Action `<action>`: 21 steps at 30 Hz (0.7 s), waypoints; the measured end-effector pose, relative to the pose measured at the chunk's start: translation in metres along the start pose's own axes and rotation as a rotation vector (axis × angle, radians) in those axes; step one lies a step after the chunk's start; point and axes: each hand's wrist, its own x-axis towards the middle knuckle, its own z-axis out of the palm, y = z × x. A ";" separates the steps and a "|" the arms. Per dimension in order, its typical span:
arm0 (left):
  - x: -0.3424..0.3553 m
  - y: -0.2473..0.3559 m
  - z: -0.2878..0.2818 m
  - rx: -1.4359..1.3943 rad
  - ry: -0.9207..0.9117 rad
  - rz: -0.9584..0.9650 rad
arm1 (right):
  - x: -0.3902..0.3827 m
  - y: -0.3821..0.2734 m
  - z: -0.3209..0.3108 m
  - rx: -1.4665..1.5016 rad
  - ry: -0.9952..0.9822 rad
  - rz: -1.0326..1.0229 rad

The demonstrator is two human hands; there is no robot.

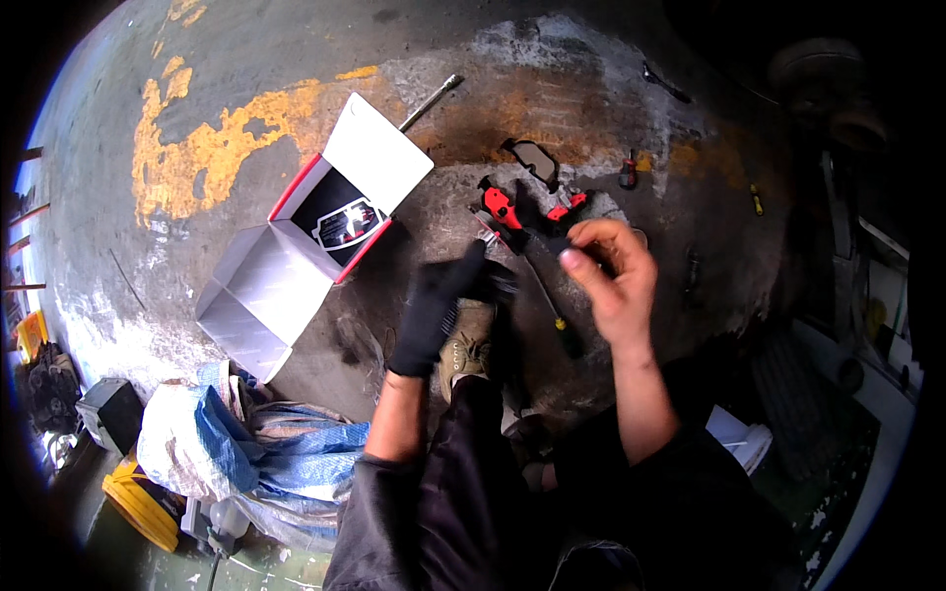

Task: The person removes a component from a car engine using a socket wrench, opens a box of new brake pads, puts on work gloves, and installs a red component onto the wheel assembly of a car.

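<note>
My left hand (439, 310) wears a black glove and is raised above my shoe, its fingers apart and partly blurred. My bare right hand (618, 281) pinches a black glove (545, 243) between thumb and fingers; the glove hangs to the left of the fingertips. On the floor just beyond lie a red-and-black part (500, 205), a second red part (567, 207) and a dark brake pad (535, 161) with a grey face. A screwdriver (562, 330) with a dark green and yellow handle lies between my hands.
An open white-and-red box (379, 148) holds a shiny package (350, 225). Beyond it lies a metal bar (431, 103). A red-handled screwdriver (628, 172) and a ratchet-like tool (667, 84) lie at the right. A crumpled blue-and-white tarp (286, 443) is at lower left, beside a yellow container (138, 507).
</note>
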 end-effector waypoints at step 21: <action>-0.011 0.022 0.046 0.117 -0.149 0.256 | -0.024 0.037 -0.002 0.472 -0.097 0.547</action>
